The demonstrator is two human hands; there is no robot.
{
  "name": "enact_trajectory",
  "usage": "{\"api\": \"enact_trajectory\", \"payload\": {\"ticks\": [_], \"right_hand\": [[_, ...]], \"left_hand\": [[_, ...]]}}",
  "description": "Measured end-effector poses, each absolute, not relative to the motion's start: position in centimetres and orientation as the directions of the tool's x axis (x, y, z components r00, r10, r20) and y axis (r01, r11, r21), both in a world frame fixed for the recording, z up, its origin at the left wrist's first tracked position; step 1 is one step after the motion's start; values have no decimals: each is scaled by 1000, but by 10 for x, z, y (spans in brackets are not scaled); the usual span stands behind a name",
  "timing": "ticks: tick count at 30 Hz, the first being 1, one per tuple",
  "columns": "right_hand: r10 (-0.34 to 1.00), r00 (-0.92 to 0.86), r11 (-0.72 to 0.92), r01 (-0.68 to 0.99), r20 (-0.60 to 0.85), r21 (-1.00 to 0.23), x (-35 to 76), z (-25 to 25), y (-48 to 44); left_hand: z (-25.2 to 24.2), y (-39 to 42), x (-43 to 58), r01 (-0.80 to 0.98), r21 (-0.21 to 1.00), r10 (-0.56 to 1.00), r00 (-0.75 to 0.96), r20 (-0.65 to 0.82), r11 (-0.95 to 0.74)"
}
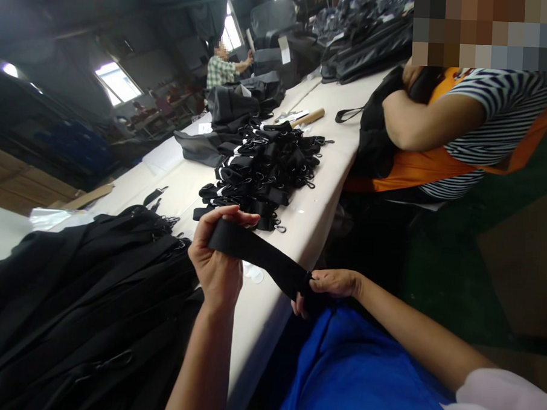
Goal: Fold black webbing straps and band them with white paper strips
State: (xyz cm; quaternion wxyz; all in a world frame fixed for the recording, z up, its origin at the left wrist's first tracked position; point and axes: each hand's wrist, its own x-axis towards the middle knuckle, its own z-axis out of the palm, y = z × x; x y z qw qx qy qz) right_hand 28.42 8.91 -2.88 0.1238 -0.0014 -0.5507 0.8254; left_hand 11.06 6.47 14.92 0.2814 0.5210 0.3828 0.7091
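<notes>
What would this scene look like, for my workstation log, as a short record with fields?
Left hand: raised, holding the black strap
Right hand: gripping the strap's other end, lower than the left hand
Table: pale, running away from the wearer
Beyond the left hand: heap of bundled black straps
Left of it: large black pile
Co-worker: person in striped sleeves, arms around a black item
Farther back: person in checked shirt

No lettering can be read, not even on the white tag (284,50) against a dark bag (267,62).
</notes>
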Motion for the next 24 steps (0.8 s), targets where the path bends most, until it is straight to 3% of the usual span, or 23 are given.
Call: {"api": "enact_trajectory", "payload": {"ticks": [4,6,13,18,20,24], "right_hand": [[219,-976,-129,-34,5,-991,301,-17,87],[236,-971,-97,6,-29,-995,307,-16,84],[507,-856,-197,-2,-100,-980,309,-33,60],[416,-909,-207,-68,-25,-976,304,-24,54],[430,-903,-227,-126,17,-966,300,-28,55],[666,-737,-373,-195,-115,-907,278,-53,58]], "left_hand": [[150,68,96,-11,816,737,-436,516,-578],[151,69,92,-4,824,732,-463,501,-566],[143,74,100,-13,807,691,-526,497,-591],[142,70,113,141,773,637,-486,598,-619],[146,66,119,125,773,646,-475,597,-623],[156,60,122,4,773,673,-489,554,-634]]}}
